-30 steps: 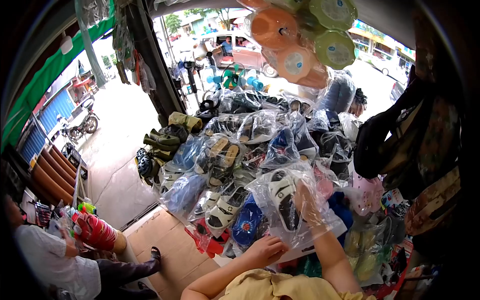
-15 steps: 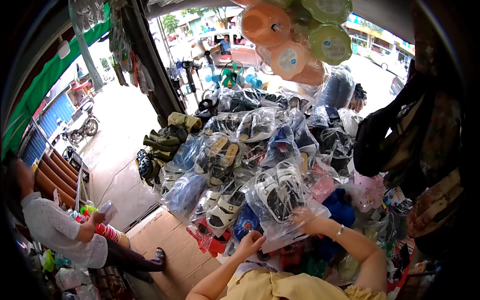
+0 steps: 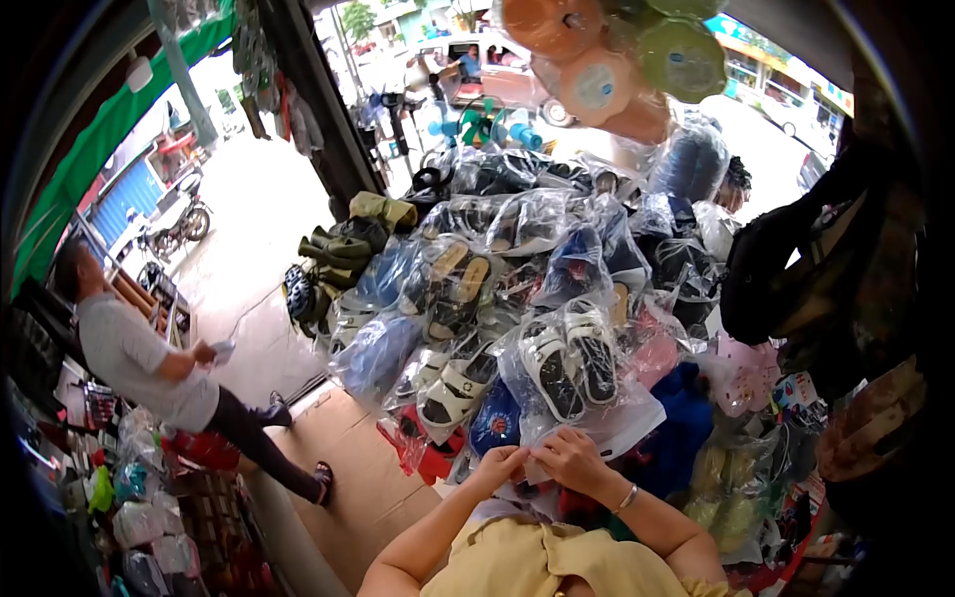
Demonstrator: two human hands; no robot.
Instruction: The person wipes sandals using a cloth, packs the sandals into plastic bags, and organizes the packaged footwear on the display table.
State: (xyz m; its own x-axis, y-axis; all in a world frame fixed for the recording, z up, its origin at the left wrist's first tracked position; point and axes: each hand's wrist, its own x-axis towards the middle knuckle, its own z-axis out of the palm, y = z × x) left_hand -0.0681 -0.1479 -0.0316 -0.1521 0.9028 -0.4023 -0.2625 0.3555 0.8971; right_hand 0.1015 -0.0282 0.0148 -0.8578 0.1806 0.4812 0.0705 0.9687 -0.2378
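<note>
A pair of white and black sandals lies in a clear plastic bag on the front of the shoe pile. My left hand pinches the near left corner of that bag, fingers pressed together. Close beside it, almost touching, my right hand is closed on the bag's near edge; a bracelet circles that wrist. To the left rests another bagged pair of white sandals. A dark blue bagged shoe sits just beyond my left hand. My fingertips partly hide the plastic they hold.
Bagged footwear covers the display. Orange and green plastic basins hang overhead, and dark bags hang on the right. A person stands at left by the cardboard floor. Outside are a motorcycle and a vehicle.
My right hand has moved left along the bag's edge to beside my left hand. The person at left has shifted and strides toward the street. The view has tilted slightly.
</note>
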